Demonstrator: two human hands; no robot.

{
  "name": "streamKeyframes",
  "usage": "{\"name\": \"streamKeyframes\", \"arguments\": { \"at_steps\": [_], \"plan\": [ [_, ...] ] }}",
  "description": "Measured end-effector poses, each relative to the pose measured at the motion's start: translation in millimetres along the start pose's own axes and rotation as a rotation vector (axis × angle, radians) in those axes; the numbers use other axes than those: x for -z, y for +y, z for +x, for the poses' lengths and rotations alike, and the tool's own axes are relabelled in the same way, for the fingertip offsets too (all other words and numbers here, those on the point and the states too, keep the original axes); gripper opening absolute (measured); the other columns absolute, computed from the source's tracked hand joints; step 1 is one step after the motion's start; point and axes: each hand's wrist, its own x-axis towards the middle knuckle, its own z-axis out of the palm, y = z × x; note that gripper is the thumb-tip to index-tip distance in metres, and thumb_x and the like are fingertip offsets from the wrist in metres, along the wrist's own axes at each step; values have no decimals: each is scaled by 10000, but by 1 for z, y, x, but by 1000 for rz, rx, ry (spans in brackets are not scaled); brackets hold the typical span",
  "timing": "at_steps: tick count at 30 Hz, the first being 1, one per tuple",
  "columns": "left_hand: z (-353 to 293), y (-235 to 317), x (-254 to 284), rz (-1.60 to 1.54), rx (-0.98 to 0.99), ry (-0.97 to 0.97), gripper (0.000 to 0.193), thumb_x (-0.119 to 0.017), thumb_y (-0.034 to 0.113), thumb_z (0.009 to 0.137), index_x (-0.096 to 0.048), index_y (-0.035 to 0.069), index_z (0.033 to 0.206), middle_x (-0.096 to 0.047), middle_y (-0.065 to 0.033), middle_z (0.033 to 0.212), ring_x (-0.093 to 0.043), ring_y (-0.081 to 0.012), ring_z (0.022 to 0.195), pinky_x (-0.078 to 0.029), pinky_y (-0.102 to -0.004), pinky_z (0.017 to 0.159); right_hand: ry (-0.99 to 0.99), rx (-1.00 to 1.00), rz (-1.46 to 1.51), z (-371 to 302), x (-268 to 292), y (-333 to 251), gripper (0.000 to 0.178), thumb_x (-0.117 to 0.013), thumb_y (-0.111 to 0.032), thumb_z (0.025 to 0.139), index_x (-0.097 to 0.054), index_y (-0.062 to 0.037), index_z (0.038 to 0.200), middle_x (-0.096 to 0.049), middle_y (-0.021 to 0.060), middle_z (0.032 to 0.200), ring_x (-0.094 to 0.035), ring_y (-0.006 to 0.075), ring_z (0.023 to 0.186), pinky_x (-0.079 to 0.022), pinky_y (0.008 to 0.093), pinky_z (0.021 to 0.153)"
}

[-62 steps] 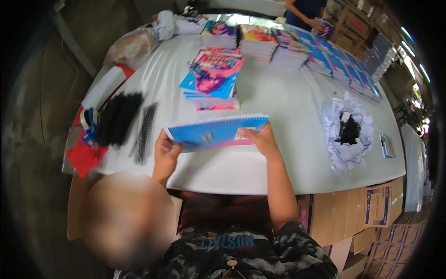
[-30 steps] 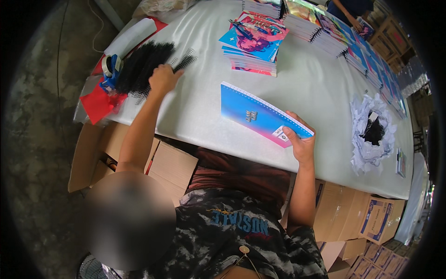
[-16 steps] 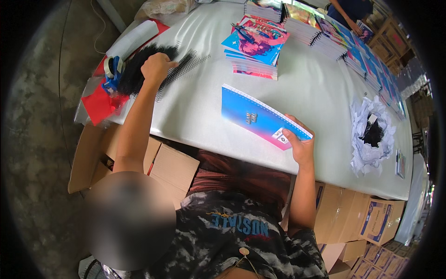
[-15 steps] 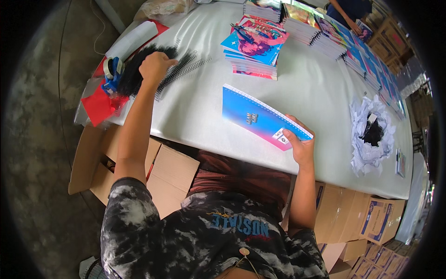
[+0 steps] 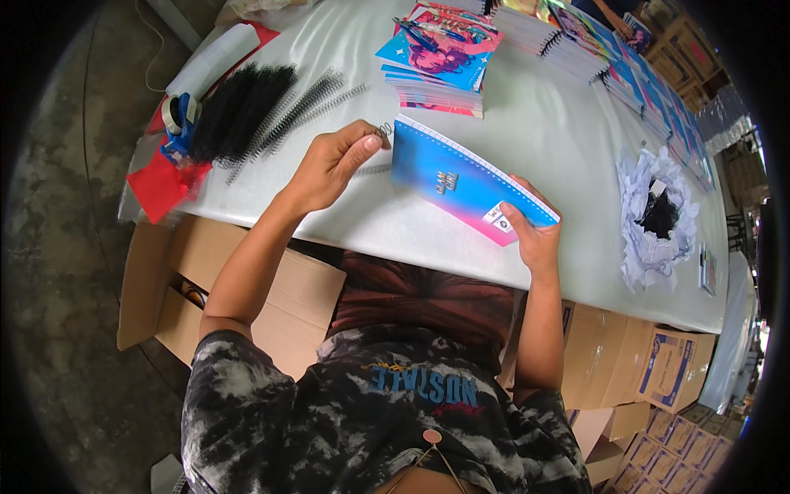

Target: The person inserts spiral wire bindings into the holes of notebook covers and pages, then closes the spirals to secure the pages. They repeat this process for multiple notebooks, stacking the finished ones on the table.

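The left hand (image 5: pixel 339 165) pinches a mostly hidden dark coil (image 5: pixel 385 129), while the right hand (image 5: pixel 537 239) grips a notebook (image 5: pixel 461 183).

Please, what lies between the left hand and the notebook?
In the head view, part of a black spiral coil shows between the left hand and the notebook.

Odds and ends around the pale counter (image 5: pixel 551 123)
A blue tape dispenser (image 5: pixel 183 132) and a red sheet (image 5: pixel 158 188) lie on its left end, crumpled white paper (image 5: pixel 646 259) on its right; cardboard boxes (image 5: pixel 605 354) sit below its near edge.
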Motion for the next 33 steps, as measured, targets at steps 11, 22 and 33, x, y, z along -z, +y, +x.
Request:
{"name": "streamKeyframes", "arguments": {
  "at_steps": [11, 22, 33],
  "plan": [
    [19, -8, 5, -294, 214, -23, 243, -488, 256, 938, -540, 37, 847, -495, 13, 773, -354, -40, 636, -323, -193, 567, -90, 58, -10, 1, 0, -4, 260, -603, 38, 818, -609, 35, 1078, -638, 134, 1052, -599, 136, 911, -473, 251, 820],
    [38, 50, 37, 617, -226, -341, 263, -611, 116, 823, -587, 37, 1073, -609, -114, 1047, -575, -256, 879, -460, -355, 744, -86, -72, -40, -9, -2, 2, 238, -606, -39, 845, -626, 4, 1078, -650, 27, 890, -539, 63, 750, -444, 207, 676],
    [44, 78, 26, 997, -379, -250, 330, -660, 190, 777, -581, 57, 1069, -590, -101, 1032, -538, -286, 942, -414, -389, 826, -68, 18, -25, -12, -12, 0, 234, -592, -22, 847, -629, 0, 1077, -660, 29, 876, -535, 60, 722, -449, 205, 653]
  ]
}}
